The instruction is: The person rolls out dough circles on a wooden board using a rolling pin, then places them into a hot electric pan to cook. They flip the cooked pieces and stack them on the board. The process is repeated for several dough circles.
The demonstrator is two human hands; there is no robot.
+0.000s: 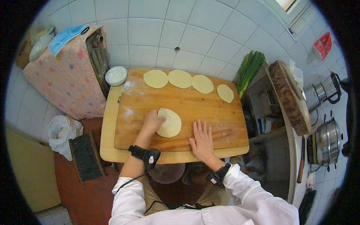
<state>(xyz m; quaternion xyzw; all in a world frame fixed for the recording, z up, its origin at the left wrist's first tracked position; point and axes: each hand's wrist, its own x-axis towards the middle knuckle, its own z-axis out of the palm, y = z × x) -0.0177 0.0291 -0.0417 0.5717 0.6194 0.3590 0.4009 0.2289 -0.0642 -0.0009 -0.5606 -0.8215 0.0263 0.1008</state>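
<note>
My left hand (152, 123) pinches the left edge of a flat round of dough (172, 123) on the wooden board (213, 109). The thumb lies over the dough, and the fingertips are hidden. My right hand (203, 142) rests palm down across a slim wooden rolling pin (171, 144), fingers stretched out. The pin lies slantwise near the board's front edge, below the dough. Along the back of the board lie several more rolled rounds, among them a left one (155, 78) and a smaller one (225, 93) at the far right.
A bowl of white flour (116, 75) stands at the table's back left corner. Leafy green stalks (249, 71) lean at the back right. Further right are a thick chopping block (291, 98) and a steel pot (328, 142). A white bag (64, 132) sits on the left.
</note>
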